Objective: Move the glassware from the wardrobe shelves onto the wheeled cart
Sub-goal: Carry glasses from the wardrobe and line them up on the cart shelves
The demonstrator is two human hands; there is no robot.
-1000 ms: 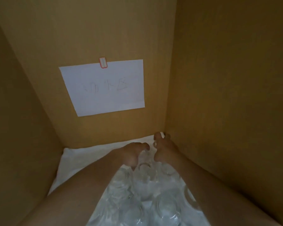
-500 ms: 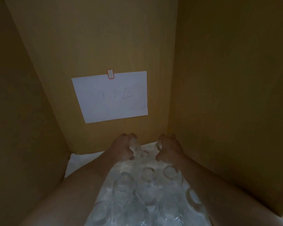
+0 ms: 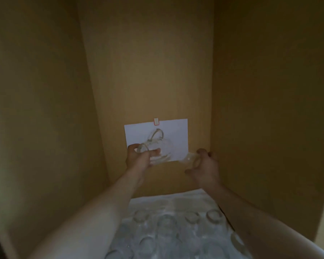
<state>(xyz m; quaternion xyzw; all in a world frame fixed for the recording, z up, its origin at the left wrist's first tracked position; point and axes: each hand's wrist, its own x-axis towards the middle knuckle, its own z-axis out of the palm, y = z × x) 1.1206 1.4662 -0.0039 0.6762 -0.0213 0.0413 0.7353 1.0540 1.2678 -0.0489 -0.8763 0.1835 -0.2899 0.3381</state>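
Holding two glasses up inside the wardrobe compartment, well above the shelf. Left hand point(image 3: 138, 159) gripping a clear glass mug point(image 3: 158, 146), fingers curled round its body, mug tilted w/ handle loop pointing up, showing against the white paper sheet point(image 3: 174, 134). Right hand point(image 3: 204, 168) gripping a small clear glass point(image 3: 189, 158), fingers and thumb curled round it, glass tipped w/ one end pointing left; blurred, so exact shape hard to tell. Hands apart, a gap of bare back panel point(image 3: 148, 71) showing between them. Paper sheet hanging on back panel by a small red-edged clip point(image 3: 156, 121) at its top edge; any writing hidden behind the mug or too faint to read, no brand visible anywhere. Remaining glasses point(image 3: 166, 221) standing upright, rims up, packed close in rows on a white cloth liner point(image 3: 176, 198) covering the shelf, filling it from near the back panel to the front edge, between both forearms. Left side wall point(image 3: 36, 109) and right side wall point(image 3: 269, 90) closing in the compartment; lots of open height above the hands, room at the sides narrower. Right wall's front edge visible at far right, lighter strip beyond it.
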